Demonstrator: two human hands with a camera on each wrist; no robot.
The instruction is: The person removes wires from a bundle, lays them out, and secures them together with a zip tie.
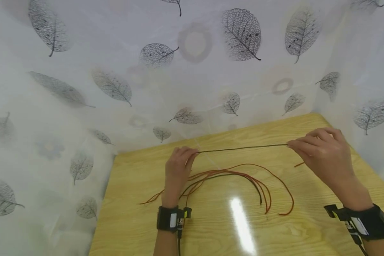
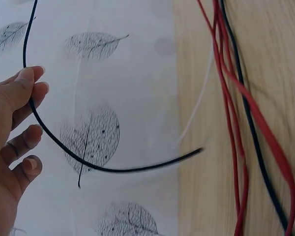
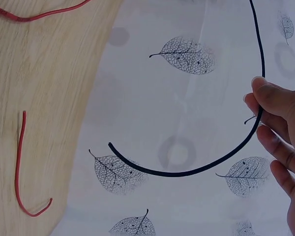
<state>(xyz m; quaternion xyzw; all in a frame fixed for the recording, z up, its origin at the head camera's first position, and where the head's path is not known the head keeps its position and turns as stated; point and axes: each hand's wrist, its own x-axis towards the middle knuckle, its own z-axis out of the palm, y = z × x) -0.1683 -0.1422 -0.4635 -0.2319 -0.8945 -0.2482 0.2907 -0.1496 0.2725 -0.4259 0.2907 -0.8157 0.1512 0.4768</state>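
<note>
Head cam: L fingers (image 1: 186, 153) & R fingers (image 1: 304, 143) pinch thin, near-straight blk wire (image 1: 243, 148).

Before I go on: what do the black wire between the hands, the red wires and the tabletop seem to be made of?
Black wire: probably soft plastic or rubber sheathing, smooth and low-sheen, bending in an even curve; core unclear.
Red wires: likely similar plastic coating, smooth and evenly coloured.
Tabletop: wood or wood-look laminate; pale grain, with a bright reflection suggesting a glossy finish.
</note>
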